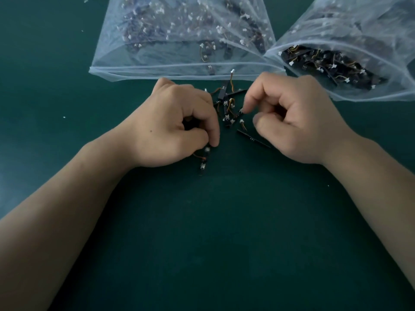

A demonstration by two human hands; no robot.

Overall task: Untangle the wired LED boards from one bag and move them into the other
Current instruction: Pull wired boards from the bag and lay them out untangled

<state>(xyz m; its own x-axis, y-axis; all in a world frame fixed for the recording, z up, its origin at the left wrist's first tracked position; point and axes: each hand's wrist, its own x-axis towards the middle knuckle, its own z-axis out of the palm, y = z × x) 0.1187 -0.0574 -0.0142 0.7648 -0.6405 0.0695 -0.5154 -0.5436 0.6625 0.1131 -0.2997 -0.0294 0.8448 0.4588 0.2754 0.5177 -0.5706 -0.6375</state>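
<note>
A small tangle of black LED boards (226,104) with orange wires and white plugs lies on the green table between my hands. My left hand (177,126) is curled shut on a wired board (203,162) whose lower end sticks out below the fingers. My right hand (289,117) pinches the end of another board at the tangle's right side with thumb and forefinger. One loose board (253,138) lies under the right thumb. Two clear plastic bags sit behind: the left bag (157,61) and the right bag (368,41), both holding boards.
The right bag's mouth (336,70) is open toward the hands, with a dense heap of boards inside. The left bag's sealed edge (179,70) runs just behind the tangle. A few white specks (64,117) dot the green mat (224,221).
</note>
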